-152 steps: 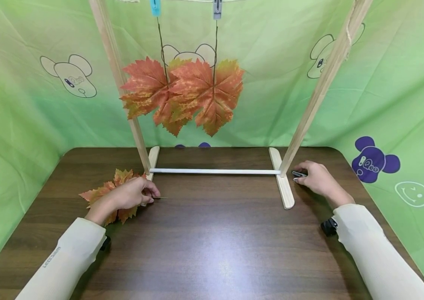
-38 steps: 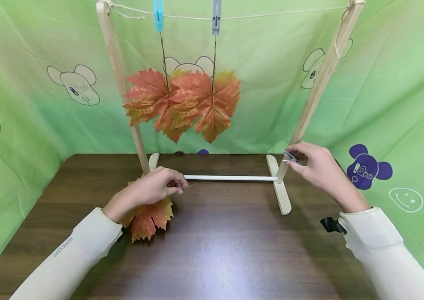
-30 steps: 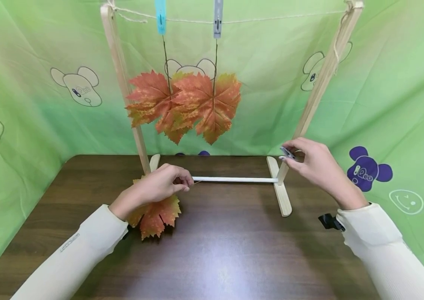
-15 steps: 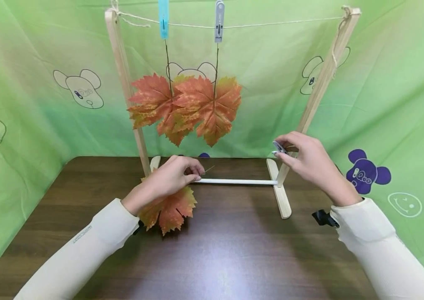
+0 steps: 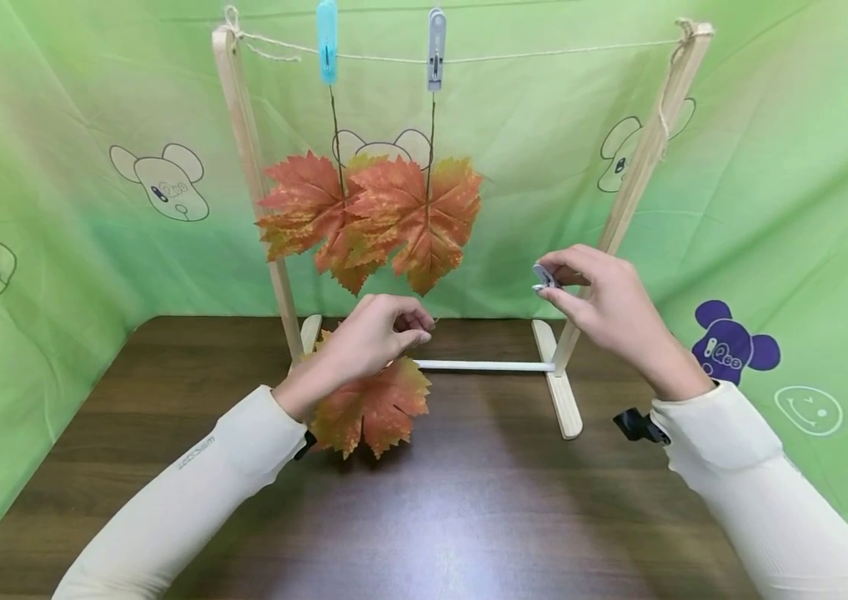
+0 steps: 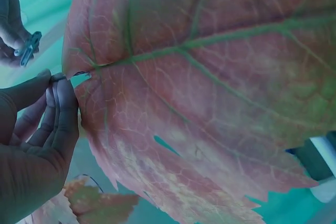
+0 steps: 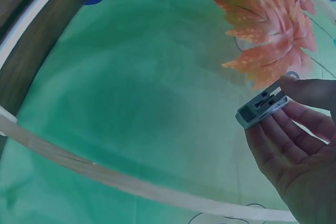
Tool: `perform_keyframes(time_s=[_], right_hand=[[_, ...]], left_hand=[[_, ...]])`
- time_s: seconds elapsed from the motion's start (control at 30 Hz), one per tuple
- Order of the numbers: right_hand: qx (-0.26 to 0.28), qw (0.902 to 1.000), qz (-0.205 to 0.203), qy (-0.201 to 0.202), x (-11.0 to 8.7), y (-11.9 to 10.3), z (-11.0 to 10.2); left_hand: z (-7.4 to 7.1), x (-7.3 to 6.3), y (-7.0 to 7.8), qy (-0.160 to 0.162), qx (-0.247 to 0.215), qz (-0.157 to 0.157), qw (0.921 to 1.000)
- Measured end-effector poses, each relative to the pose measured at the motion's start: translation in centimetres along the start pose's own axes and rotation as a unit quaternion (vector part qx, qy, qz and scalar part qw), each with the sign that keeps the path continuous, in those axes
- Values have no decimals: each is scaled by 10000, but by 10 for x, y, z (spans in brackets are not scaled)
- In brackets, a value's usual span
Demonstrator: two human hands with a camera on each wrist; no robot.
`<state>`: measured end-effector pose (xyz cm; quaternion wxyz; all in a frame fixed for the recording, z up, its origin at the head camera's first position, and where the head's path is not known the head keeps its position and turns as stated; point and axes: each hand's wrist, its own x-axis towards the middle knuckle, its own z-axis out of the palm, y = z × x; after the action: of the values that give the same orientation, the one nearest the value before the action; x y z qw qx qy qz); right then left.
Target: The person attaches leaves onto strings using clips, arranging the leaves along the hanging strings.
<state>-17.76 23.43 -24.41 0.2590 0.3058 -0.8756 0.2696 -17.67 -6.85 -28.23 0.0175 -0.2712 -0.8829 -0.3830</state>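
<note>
My left hand (image 5: 374,337) pinches the thin stem of an orange-red artificial maple leaf (image 5: 374,408), whose blade hangs below the wrist over the table. In the left wrist view that leaf (image 6: 199,87) fills most of the picture, its stem at my fingertips. A grey clothespin (image 7: 262,100) is pinched between the thumb and fingers of my right hand (image 5: 604,292), raised in front of the right post. Behind the hands, two similar leaves (image 5: 431,221) hang by their stems from a blue clothespin (image 5: 327,42) and another grey clothespin (image 5: 435,50).
A string (image 5: 559,52) runs between the tops of two wooden posts (image 5: 629,196). A white rod (image 5: 484,366) joins the posts low down, above wooden feet (image 5: 564,404) on the brown table (image 5: 454,517). A green printed cloth (image 5: 529,167) surrounds the table.
My left hand has lifted the leaf off the table's left side and brought it rightward. The right hand has raised the grey clothespin and moved it left. The head view now shows the whole string.
</note>
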Motion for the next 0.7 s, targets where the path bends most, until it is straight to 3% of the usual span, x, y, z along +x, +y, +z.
perform_keyframes(time_s=[0.2, 0.7], right_hand=[[227, 9997, 63, 78, 7, -6, -7], [735, 9968, 319, 65, 25, -17, -18]], left_hand=[[2, 8, 12, 321, -117, -9, 9994], [3, 32, 41, 761, -559, 9, 9955]])
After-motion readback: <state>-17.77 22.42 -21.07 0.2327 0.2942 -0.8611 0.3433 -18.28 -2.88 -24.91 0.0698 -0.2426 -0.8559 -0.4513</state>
